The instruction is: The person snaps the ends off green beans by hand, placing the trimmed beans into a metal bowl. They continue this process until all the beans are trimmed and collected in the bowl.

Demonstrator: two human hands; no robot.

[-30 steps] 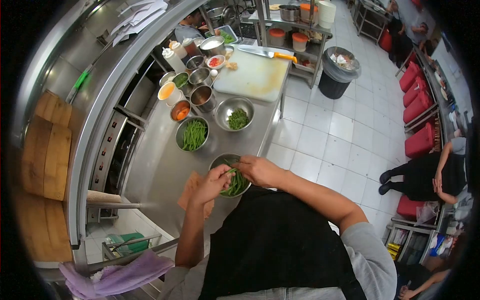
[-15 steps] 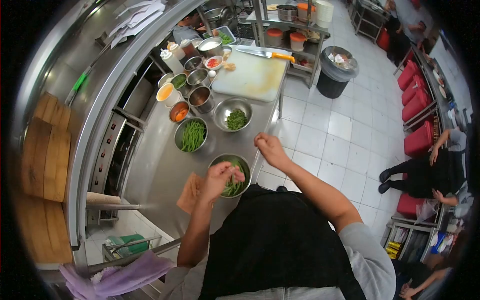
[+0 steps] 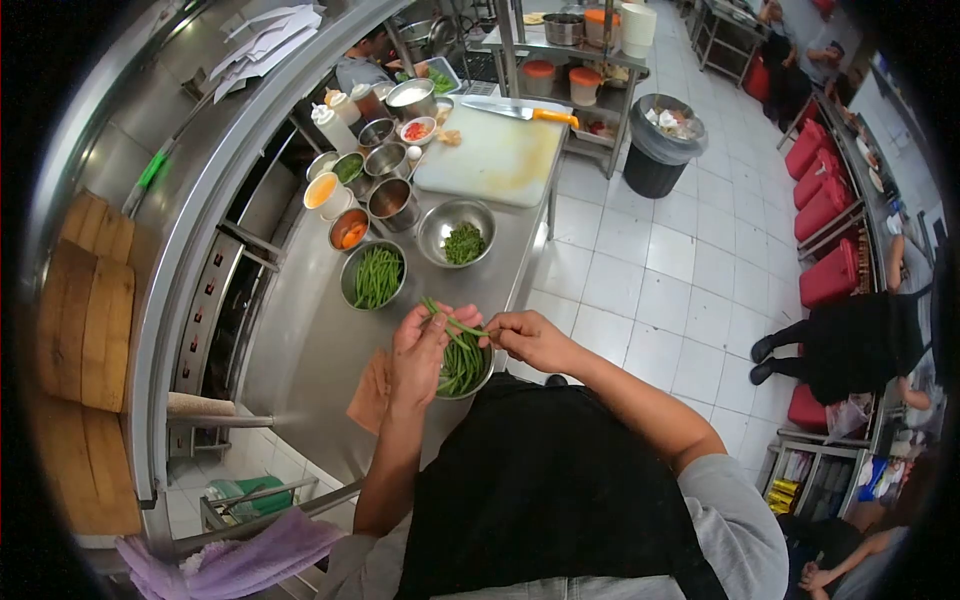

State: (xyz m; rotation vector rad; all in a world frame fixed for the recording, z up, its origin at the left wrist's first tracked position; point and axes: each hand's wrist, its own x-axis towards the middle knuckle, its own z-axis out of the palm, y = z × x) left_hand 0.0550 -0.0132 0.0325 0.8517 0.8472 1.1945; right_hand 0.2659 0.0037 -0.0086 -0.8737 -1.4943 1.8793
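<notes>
My left hand [image 3: 418, 352] holds a green bean [image 3: 462, 326] above a metal bowl whose green beans [image 3: 460, 368] lie just below. The fingertips of my right hand [image 3: 530, 340] are closed on that bean's right end. Beyond my hands, whole green beans [image 3: 378, 277] fill a second metal bowl at the left. A third metal bowl [image 3: 432, 228], farther back, has a small heap of short green pieces [image 3: 464, 244] inside. An orange-brown cloth [image 3: 369, 393] lies on the steel table beside my left wrist.
A white cutting board [image 3: 490, 158] with an orange-handled knife [image 3: 530, 112] is at the table's far end. Metal pots, sauce bottles [image 3: 335, 128] and small containers crowd the left. A bin [image 3: 662, 145] stands on the tiled floor. Another person [image 3: 845, 340] stands at the right.
My right hand has moved left and down to meet the left one. My left hand has risen slightly, and a bean now stretches between them.
</notes>
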